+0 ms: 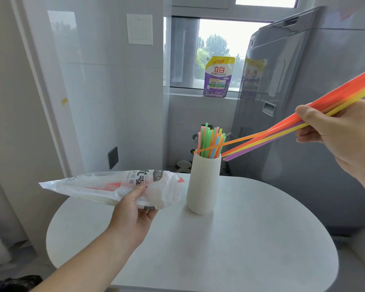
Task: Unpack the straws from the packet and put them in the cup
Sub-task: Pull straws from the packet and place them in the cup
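A tall grey appliance (293, 144) is standing behind and to the right of the cup (203, 186). The white rounded desk (240, 239) is carrying the cup, which is sitting upright near the desk's far edge.

Left of the cup, the packet (105, 186) is hanging above the desk, lying roughly level with its open, crumpled end just beside the cup's wall. It is clear plastic with white panels and dark printed lettering, and it is looking slack and nearly flat. Something orange-red is showing through the film and at the end nearest the cup; whether that is a straw or print cannot be told.

The cup is cream-white, ribbed from top to bottom and narrowing toward its rim. It is holding a cluster of standing straws (209, 140) in green, pink, orange, blue and yellow, all sticking up well above the rim.

A purple and yellow detergent pouch (218, 77) is standing on the window sill behind and above the cup.

The left hand (133, 211) is gripping the packet from below, thumb on top. The right hand (335, 131), up and to the right of the cup, is pinching a loose bundle of straws (272, 135), orange, yellow and purple, slanting down toward the cup. One thin orange straw is crossing in front of the standing cluster; the other tips are hovering just right of the rim.
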